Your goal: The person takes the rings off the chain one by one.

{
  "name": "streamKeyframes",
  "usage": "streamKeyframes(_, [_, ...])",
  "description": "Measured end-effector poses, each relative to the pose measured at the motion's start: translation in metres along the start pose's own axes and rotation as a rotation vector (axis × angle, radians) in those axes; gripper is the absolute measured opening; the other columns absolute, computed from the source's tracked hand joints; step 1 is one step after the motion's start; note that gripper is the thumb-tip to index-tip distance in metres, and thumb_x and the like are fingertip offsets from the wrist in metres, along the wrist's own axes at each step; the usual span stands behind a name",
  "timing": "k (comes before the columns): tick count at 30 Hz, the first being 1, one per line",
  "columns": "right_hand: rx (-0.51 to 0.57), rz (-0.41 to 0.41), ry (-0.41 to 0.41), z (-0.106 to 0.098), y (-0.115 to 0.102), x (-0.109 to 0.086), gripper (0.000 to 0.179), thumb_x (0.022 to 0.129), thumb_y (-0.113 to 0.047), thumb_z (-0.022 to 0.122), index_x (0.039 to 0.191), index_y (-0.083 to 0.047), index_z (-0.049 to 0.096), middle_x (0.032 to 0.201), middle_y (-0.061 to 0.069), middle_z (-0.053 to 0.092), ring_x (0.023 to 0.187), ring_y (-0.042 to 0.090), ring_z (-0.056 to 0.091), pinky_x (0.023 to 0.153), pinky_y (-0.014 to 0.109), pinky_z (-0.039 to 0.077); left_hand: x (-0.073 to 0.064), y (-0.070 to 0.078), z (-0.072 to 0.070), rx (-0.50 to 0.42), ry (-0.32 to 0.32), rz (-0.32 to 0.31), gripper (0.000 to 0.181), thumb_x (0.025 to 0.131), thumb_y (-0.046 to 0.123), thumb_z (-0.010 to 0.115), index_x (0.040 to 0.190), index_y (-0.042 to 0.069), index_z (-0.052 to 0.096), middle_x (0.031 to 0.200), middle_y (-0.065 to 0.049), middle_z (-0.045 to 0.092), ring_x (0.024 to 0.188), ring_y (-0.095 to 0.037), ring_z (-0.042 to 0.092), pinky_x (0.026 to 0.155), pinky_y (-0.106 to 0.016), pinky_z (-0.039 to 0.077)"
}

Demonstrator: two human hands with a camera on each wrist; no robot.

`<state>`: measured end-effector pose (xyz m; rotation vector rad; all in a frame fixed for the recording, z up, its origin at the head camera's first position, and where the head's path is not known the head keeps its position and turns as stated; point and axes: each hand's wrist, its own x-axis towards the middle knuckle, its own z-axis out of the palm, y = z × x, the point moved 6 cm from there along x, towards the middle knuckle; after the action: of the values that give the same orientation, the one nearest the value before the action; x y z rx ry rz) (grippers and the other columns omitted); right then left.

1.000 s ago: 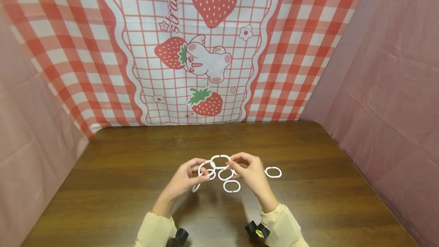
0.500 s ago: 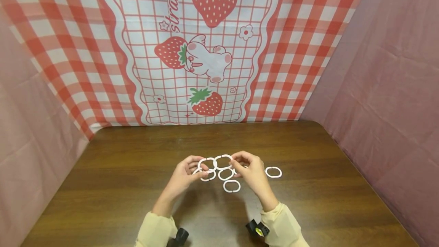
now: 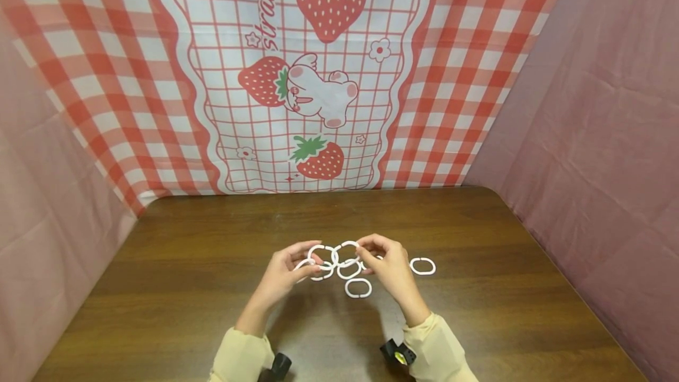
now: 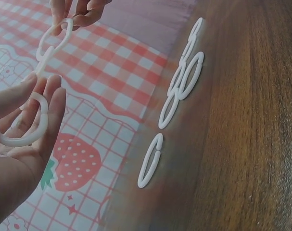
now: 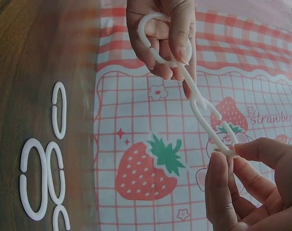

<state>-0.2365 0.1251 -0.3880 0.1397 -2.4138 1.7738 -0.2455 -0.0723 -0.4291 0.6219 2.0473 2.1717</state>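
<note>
My right hand (image 3: 392, 267) pinches one end of a white oval plastic link (image 5: 203, 124), which has a narrow split in its side. The link's other end is hooked with a second white link (image 5: 189, 82), held between thumb and fingers of my left hand (image 3: 280, 271). A third link (image 5: 142, 31) loops from that one and lies against the left palm. The three look joined as a short chain, held up above the table. In the head view the links overlap some of those behind them.
Several loose white links lie on the brown wooden table (image 3: 212, 229): one link (image 3: 358, 296) in front of the hands, another link (image 3: 422, 275) off to the right, others beneath the hands. A checked strawberry cloth (image 3: 445, 105) hangs behind the table's back edge.
The link in my right hand has turned upright, and the left-hand link has tilted and shifted slightly right. The third link has swung up towards the left palm. The table links lie still.
</note>
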Motion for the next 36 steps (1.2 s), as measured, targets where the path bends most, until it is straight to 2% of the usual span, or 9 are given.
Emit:
streamKeyframes(5, [-0.026, -0.004, 0.001, 0.001, 0.003, 0.002, 0.006, 0.085, -0.004, 0.07, 0.09, 0.0, 0.072, 0.082, 0.022, 0.069, 0.066, 0.011, 0.065, 0.053, 0.03, 0.059, -0.001, 0.0, 0.002, -0.042, -0.009, -0.011, 0.049, 0.088, -0.01, 0.06, 0.133, -0.017, 0.043, 0.097, -0.035, 0.061, 0.077, -0.004, 0.068, 0.071, -0.022, 0.059])
streamKeyframes(12, [-0.078, -0.017, 0.004, 0.002, 0.004, 0.002, 0.007, 0.085, -0.006, 0.071, 0.09, -0.002, 0.074, 0.082, 0.023, 0.07, 0.064, 0.02, 0.066, 0.055, 0.038, 0.06, -0.001, -0.003, 0.001, -0.084, 0.023, -0.047, 0.04, 0.087, -0.012, 0.059, 0.122, -0.021, 0.042, 0.089, -0.013, 0.067, 0.074, -0.005, 0.068, 0.07, -0.022, 0.059])
streamKeyframes(14, [-0.091, -0.023, 0.007, 0.002, 0.004, 0.002, 0.007, 0.085, -0.006, 0.071, 0.091, -0.002, 0.074, 0.082, 0.021, 0.07, 0.063, 0.019, 0.066, 0.054, 0.035, 0.059, -0.001, -0.003, 0.001, -0.08, 0.024, -0.05, 0.039, 0.087, -0.012, 0.059, 0.121, -0.022, 0.042, 0.089, -0.016, 0.067, 0.073, -0.005, 0.068, 0.07, -0.022, 0.06])
streamKeyframes(18, [-0.109, -0.034, 0.007, 0.002, 0.004, 0.003, 0.008, 0.085, -0.007, 0.072, 0.091, -0.003, 0.075, 0.082, 0.02, 0.071, 0.063, 0.02, 0.066, 0.054, 0.033, 0.059, -0.001, -0.003, 0.002, -0.063, 0.009, -0.052, 0.042, 0.088, -0.011, 0.059, 0.123, -0.026, 0.041, 0.093, -0.032, 0.063, 0.072, -0.005, 0.068, 0.07, -0.023, 0.06])
streamKeyframes(23, [-0.113, -0.045, 0.004, 0.004, 0.005, 0.002, 0.009, 0.085, -0.006, 0.072, 0.092, -0.002, 0.075, 0.081, 0.018, 0.072, 0.063, 0.028, 0.068, 0.053, 0.032, 0.059, -0.002, -0.003, 0.004, -0.048, -0.018, -0.063, 0.043, 0.089, -0.009, 0.059, 0.126, -0.026, 0.042, 0.096, -0.038, 0.06, 0.072, -0.005, 0.068, 0.07, -0.023, 0.06])
streamKeyframes(25, [-0.118, -0.067, 0.003, 0.005, 0.004, 0.002, 0.008, 0.084, -0.005, 0.072, 0.091, -0.002, 0.075, 0.081, 0.017, 0.073, 0.063, 0.027, 0.069, 0.052, 0.028, 0.058, -0.002, -0.002, 0.005, -0.048, -0.036, -0.063, 0.043, 0.09, -0.009, 0.058, 0.126, -0.025, 0.042, 0.098, -0.04, 0.06, 0.072, -0.004, 0.068, 0.07, -0.022, 0.06])
streamKeyframes(29, [-0.164, -0.147, 0.017, 0.005, 0.0, 0.001, 0.007, 0.082, -0.005, 0.074, 0.089, -0.003, 0.075, 0.081, 0.013, 0.073, 0.061, 0.011, 0.065, 0.052, 0.021, 0.056, -0.002, -0.002, 0.008, -0.073, -0.056, -0.072, 0.043, 0.091, -0.008, 0.058, 0.127, -0.024, 0.043, 0.098, -0.039, 0.061, 0.072, -0.005, 0.069, 0.07, -0.022, 0.059])
streamKeyframes(32, [-0.21, -0.229, 0.033, 0.005, -0.003, 0.001, 0.006, 0.081, -0.004, 0.074, 0.087, -0.004, 0.075, 0.079, 0.01, 0.073, 0.059, 0.007, 0.06, 0.053, 0.021, 0.053, -0.002, -0.001, 0.009, -0.09, -0.065, -0.075, 0.042, 0.091, -0.007, 0.058, 0.127, -0.024, 0.043, 0.098, -0.037, 0.063, 0.072, -0.006, 0.069, 0.07, -0.022, 0.06])
streamKeyframes(36, [-0.273, -0.344, 0.054, 0.006, -0.007, 0.0, 0.006, 0.08, -0.005, 0.075, 0.086, -0.007, 0.075, 0.078, 0.004, 0.072, 0.063, 0.008, 0.06, 0.056, 0.021, 0.051, -0.002, 0.0, 0.01, -0.088, -0.074, -0.078, 0.042, 0.091, -0.007, 0.057, 0.128, -0.023, 0.044, 0.1, -0.045, 0.058, 0.072, -0.006, 0.07, 0.07, -0.023, 0.06])
